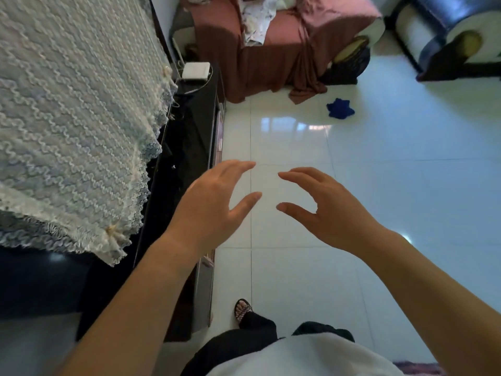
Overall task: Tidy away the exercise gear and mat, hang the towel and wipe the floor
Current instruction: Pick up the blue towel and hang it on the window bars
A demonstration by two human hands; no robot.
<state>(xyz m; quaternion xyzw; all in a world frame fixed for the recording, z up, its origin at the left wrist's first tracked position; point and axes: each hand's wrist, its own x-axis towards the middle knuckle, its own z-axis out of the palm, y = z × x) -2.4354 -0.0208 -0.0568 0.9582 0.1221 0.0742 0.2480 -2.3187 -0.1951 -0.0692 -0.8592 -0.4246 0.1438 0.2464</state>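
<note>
Above the floor (379, 185), left hand (214, 202) and right hand (328, 210) outstretched, empty.

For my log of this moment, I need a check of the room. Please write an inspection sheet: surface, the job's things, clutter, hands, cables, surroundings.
Surface: floor, white glossy tiles that reflect light.
Job's things: blue cloth crumpled on the floor near the sofa; no mat or exercise gear seen.
Clutter: pale clothes lying on the sofa.
Hands: left hand and right hand both open, holding nothing, held out above the floor.
Cables: thin cable at the white box on the black cabinet.
Surroundings: sofa under a brown cover; lace cover at the left; dark armchair at the far right.
</note>
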